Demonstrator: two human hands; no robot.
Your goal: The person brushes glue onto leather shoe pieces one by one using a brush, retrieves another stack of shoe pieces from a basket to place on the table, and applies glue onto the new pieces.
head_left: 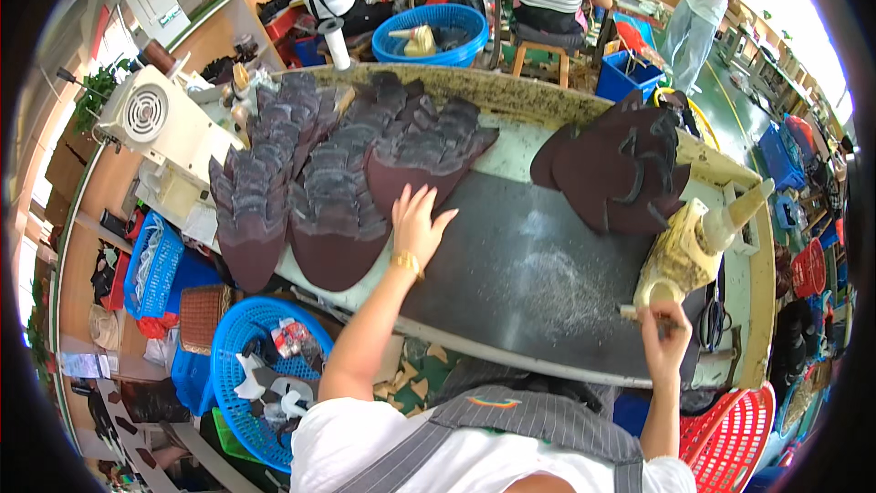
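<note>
Fingers spread, my left hand (420, 230) rests at the lower edge of a fanned stack of dark maroon shoe-upper pieces (415, 184), fingertips on the fabric. Two more overlapping stacks, one long stack (338, 251) and another (251, 251), lie left of it, their grey edges layered upward. My right hand (664, 336) is closed in a pinch around a short brush-like tool (628, 312) with a pale end, mostly hidden by the fingers. Just above that hand stands a stained yellow glue bottle (680, 251) with a cone nozzle. A loose maroon pile (611, 160) lies behind it.
A black mat (511, 256) with pale specks covers the table's middle. Scissors (714, 318) lie by the right edge. A sewing machine (160, 119) stands left. Blue basket (260, 310) and red basket (735, 434) flank me. Several people are beyond the table.
</note>
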